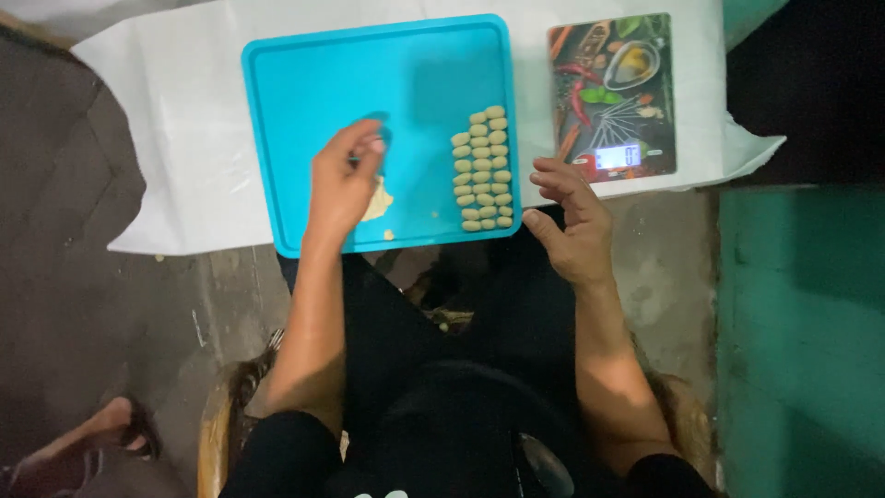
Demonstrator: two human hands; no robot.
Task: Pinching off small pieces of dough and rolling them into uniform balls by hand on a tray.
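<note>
The big turquoise tray (304, 83) hangs a bit over the near edge of the paper-covered table (175, 138), so I'd guess a bump from the right hand (572, 226), which hovers just off its corner with an empty, spread grip, could tip it or scatter the neat rows of little dough pieces (484, 168) along its right side. The left hand (343, 180) sits mid-tray, its grip pinched on what looks like a small dark tool, right over the leftover dough lump (378, 201), which could smear or stick if pressed hard.
</note>
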